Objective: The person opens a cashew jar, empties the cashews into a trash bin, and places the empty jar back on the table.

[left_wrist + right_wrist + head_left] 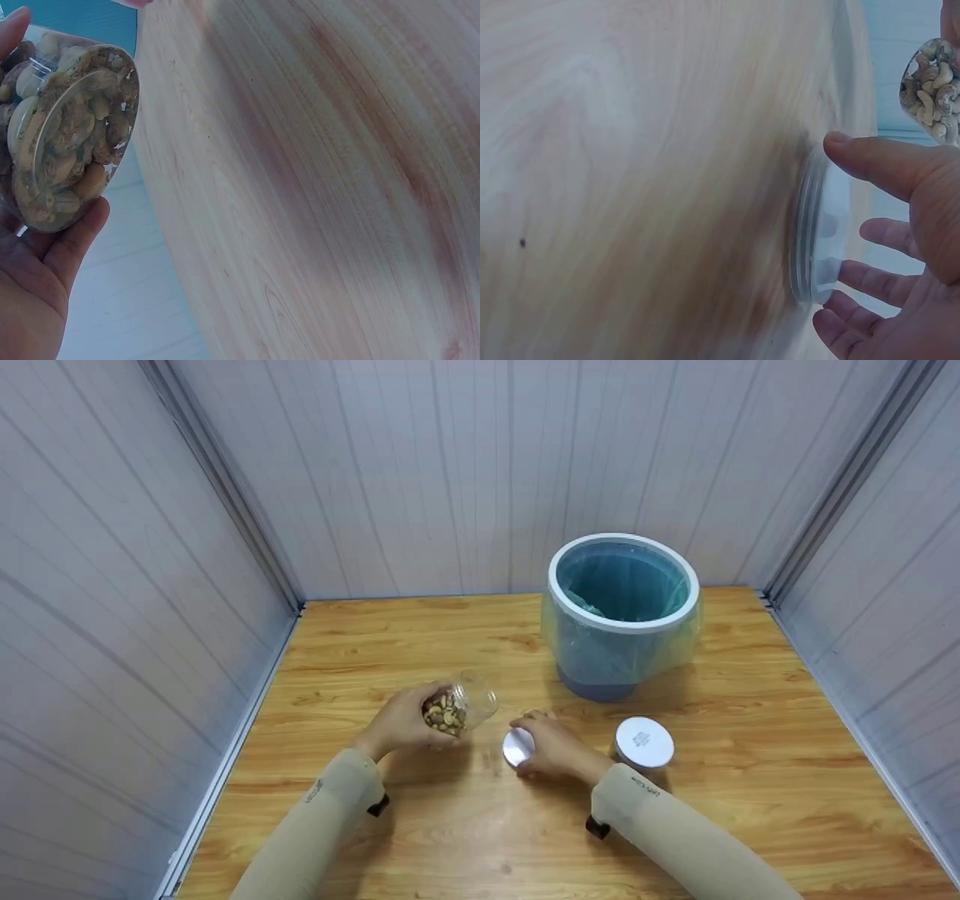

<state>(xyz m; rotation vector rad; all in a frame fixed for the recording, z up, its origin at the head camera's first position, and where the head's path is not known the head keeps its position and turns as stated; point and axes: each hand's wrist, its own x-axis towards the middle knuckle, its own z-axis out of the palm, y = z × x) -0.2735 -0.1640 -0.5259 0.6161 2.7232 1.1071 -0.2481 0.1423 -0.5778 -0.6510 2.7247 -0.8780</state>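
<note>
My left hand (409,718) grips a clear jar (475,701) part filled with nuts (444,714), cashews among them. The jar is held tilted, its uncapped end pointing right. In the left wrist view, nuts (75,142) press against the jar's round base, with thumb and fingers on either side. Flat on the table lies a round white lid (517,747) with a ridged edge (806,225). My right hand (556,746) spans this lid with spread fingers, the thumb near one edge and other fingertips at the opposite edge.
A bin (598,690) with a white rim and a greenish plastic liner (600,649) stands at the back right. A second white-topped container (645,742) sits right of my right hand. Panelled walls (465,480) enclose the wooden table (480,840) at the back and sides.
</note>
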